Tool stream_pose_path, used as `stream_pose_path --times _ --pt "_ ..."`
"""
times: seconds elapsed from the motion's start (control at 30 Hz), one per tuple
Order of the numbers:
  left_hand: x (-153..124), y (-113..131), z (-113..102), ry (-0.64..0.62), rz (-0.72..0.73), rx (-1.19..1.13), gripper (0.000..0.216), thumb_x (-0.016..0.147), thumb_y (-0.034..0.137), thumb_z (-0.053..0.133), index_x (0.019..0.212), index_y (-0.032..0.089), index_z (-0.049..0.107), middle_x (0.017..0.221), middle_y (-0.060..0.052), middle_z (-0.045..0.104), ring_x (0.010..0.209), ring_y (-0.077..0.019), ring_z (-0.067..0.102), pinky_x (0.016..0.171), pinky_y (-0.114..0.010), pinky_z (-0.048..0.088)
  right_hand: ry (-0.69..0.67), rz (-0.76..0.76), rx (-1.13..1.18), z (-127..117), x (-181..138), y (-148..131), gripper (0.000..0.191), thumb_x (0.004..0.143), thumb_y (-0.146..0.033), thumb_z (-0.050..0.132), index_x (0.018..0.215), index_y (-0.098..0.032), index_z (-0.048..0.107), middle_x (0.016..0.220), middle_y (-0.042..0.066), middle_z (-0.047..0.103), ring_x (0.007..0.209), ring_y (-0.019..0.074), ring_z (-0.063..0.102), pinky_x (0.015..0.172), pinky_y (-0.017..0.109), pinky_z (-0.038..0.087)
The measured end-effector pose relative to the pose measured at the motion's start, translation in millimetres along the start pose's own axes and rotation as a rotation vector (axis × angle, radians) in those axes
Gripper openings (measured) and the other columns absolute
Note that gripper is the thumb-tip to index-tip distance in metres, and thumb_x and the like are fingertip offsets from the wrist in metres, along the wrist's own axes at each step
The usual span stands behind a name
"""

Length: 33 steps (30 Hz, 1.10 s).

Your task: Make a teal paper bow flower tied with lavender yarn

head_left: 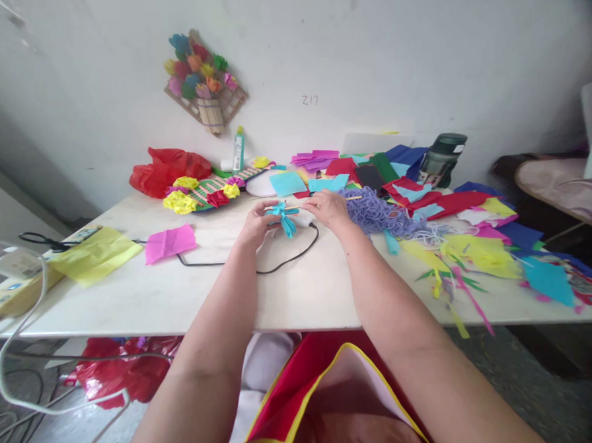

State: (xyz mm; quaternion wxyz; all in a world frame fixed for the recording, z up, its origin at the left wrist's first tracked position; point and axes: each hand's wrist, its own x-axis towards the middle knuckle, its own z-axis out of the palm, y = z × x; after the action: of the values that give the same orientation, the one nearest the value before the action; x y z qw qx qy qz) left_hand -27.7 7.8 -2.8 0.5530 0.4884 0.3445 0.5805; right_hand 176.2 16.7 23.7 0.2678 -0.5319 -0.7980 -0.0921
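Above the middle of the table, my left hand (259, 225) is closed on a folded piece of turquoise paper (287, 220), its strips spreading and hanging down. My right hand (329, 208) pinches a thin wooden stick (353, 198), whose end shows beyond the knuckles; its other end reaches toward the turquoise paper. Whether stick and paper are joined cannot be made out. Below the hands, a black cable (288, 265) curves across the tabletop. A heap of purple yarn (375, 211) lies just right of my right hand.
Loose coloured paper (444, 204) covers the table's right side, near a dark bottle (442, 161). At left lie a yellow sheet (96, 255), a pink sheet (171, 243) and a power strip (17, 295). Behind are paper flowers (180, 201), a red bag (169, 172) and a glue tube (239, 150).
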Motion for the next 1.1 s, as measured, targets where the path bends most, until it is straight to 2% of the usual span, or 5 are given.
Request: stream_pose_path --times 0.33,0.57,0.87,1.1 --pt "-0.6 0.8 1.7 0.009 0.029 0.044 0.042 0.050 0.013 0.075 0.089 0.015 0.063 0.078 -0.001 0.067 0.065 -0.0148 0.063 0.065 -0.031 0.052 0.028 -0.059 -0.011 -2.9 1.8 -0.1 0.025 0.088 -0.038 0.054 0.088 -0.024 0.075 0.089 0.005 0.071 0.089 0.0195 0.056 0.071 0.030 0.035" --pt "-0.4 0.2 1.3 0.003 0.051 0.042 0.041 0.050 0.014 0.076 0.089 0.015 0.063 0.076 -0.002 0.066 0.066 -0.0158 0.064 0.069 -0.034 0.052 0.044 -0.071 -0.011 -4.6 1.6 -0.2 0.024 0.087 -0.038 0.056 0.087 -0.024 0.075 0.087 0.006 0.071 0.088 0.0196 0.056 0.073 0.030 0.035" --pt "1.3 -1.4 -0.4 -0.004 0.033 0.045 0.042 0.049 0.016 0.078 0.089 0.014 0.064 0.078 -0.002 0.067 0.066 -0.0156 0.064 0.070 -0.035 0.053 0.079 -0.054 0.022 -2.3 1.8 0.3 0.023 0.086 -0.037 0.058 0.084 -0.023 0.075 0.084 0.004 0.070 0.083 0.0179 0.055 0.067 0.028 0.034" --pt "0.4 -0.3 1.6 0.004 0.035 0.040 0.043 0.047 0.016 0.080 0.087 0.014 0.065 0.076 0.000 0.064 0.064 -0.0144 0.063 0.065 -0.031 0.053 0.033 -0.014 0.020 -2.1 -0.1 -0.3 0.024 0.087 -0.040 0.055 0.088 -0.026 0.075 0.088 0.002 0.072 0.085 0.0171 0.059 0.063 0.027 0.032"
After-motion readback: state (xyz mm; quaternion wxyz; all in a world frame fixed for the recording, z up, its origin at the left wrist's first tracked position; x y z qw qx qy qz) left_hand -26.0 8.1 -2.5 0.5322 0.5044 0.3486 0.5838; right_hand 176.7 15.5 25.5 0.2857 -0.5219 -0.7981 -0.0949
